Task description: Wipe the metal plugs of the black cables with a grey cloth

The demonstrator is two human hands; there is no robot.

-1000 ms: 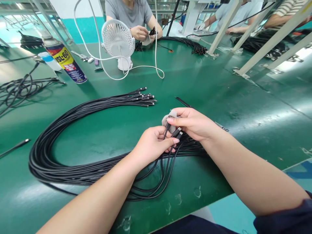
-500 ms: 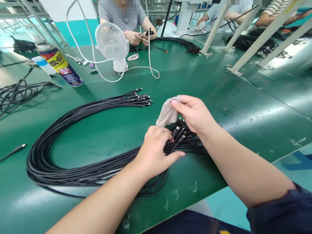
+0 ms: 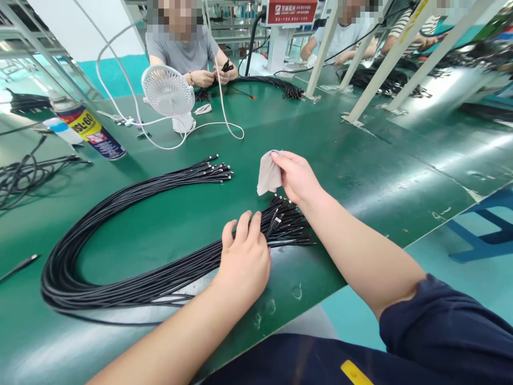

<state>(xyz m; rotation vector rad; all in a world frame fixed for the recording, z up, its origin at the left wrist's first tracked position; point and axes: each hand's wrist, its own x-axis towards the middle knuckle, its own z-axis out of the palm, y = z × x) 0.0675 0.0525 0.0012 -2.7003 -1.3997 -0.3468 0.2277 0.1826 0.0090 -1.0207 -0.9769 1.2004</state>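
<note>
A bundle of black cables [image 3: 132,283] lies in a U-shaped curve on the green table, its metal-tipped connectors at both ends. My left hand [image 3: 244,251] rests over the lower arm of the bundle near the right end, fingers stretched and apart, its thumb hidden. Just right of those fingers, a connector [image 3: 276,220] sits on top of the other ends. My right hand [image 3: 294,174] pinches a small pale grey cloth [image 3: 268,174] between thumb and fingers. The cloth hangs above the right cable ends, apart from my left hand.
A white fan [image 3: 170,96] with a looping white cord stands at the back. Left of it are a spray can [image 3: 90,128] and tangled cables [image 3: 28,174]. Metal posts [image 3: 360,91] rise at the right. Co-workers sit across the table [image 3: 320,133], one handling cables.
My left hand has turned and spread its fingers, easing off the cable ends it was around. My right hand still pinches the cloth. The view has shifted, showing more at the right.
</note>
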